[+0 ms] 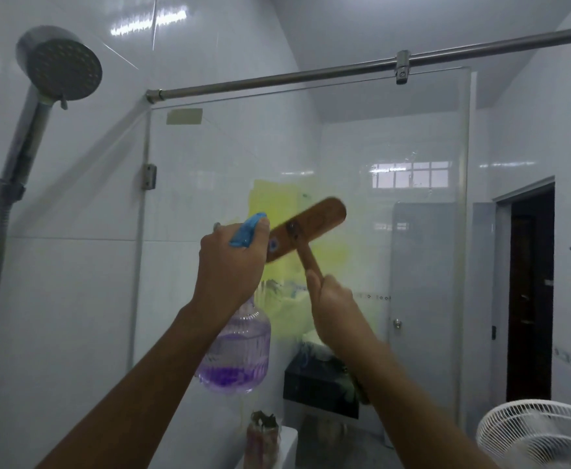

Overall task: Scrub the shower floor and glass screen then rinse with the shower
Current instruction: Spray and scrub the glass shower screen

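Nearest, low in the middle of the frame, the left hand (230,265) has its fingers curled round the head of a spray bottle (240,360) of purple liquid, closing over the blue trigger (247,230). Just right of it, the right hand (331,299) is clamped on the wooden handle (309,262) of a scrubbing brush, thumb laid along the shaft. The brush head (311,228) sits tilted at mid-frame, right beside the trigger. Whether its bristles touch the glass screen (412,137) I cannot tell.

The hands are crowded. A squeeze now would likely wet the brush's back or the right hand rather than the glass, and a slick handle could twist out of the grip. A slip would bring hard wood against the pane.

The screen seems held only by the hinge (149,177) at its left edge and the clamp (402,67) on the steel rail (277,79), so heavy pressure mid-panel may flex it. Run-off falls toward the shower floor, which is out of view, and could make it slippery.

The shower head (62,67) hangs in its holder at upper left. At lower right, past the screen's free edge, stands a fan (541,434) that stray spray or rinse water might reach.
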### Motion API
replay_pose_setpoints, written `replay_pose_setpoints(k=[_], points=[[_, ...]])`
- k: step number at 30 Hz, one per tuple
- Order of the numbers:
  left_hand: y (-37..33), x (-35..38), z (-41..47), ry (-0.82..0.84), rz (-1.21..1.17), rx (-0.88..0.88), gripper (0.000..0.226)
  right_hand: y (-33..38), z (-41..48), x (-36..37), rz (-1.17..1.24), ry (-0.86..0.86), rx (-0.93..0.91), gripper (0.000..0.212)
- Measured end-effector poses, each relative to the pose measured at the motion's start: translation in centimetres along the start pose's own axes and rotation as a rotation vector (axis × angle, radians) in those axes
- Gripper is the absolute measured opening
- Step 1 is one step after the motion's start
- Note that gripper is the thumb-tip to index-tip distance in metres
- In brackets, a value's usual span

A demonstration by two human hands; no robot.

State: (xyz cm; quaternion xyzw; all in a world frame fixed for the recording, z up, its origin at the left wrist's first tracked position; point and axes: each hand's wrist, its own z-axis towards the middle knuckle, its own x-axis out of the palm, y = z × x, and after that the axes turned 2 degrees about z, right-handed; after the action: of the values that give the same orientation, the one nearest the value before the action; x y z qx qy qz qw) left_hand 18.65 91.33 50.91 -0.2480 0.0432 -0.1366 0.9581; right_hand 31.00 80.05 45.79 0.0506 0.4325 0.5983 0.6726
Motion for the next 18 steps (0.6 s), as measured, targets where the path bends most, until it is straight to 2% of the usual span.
replay_pose_setpoints(k=[3,9,12,15,18], points=[[0.7,-0.5,-0.1,-0.006,0.012,-0.014,0.046,0.2,-0.7,0.2,-0.008,0.030,-0.001,0.051],[0.7,-0.6,0.5,-0.023,0.006,-0.029,0.048,6.8,7.9,-4.3,-0.006,-0.102,-0.074,0.054],[1.2,-1.0,0.9,-0.046,0.011,-0.047,0.046,6.2,7.1,-2.6,-0.038,-0.023,-0.082,0.053],[2.2,-1.7,0.9,-0.038,0.051,-0.062,0.043,3.1,3.3,0.1,-0.183,0.098,-0.148,0.050],[2.8,-2.2,0.7,-0.023,0.090,-0.093,0.044,3.7,5.3,-1.3,-0.255,0.081,-0.226,0.051]])
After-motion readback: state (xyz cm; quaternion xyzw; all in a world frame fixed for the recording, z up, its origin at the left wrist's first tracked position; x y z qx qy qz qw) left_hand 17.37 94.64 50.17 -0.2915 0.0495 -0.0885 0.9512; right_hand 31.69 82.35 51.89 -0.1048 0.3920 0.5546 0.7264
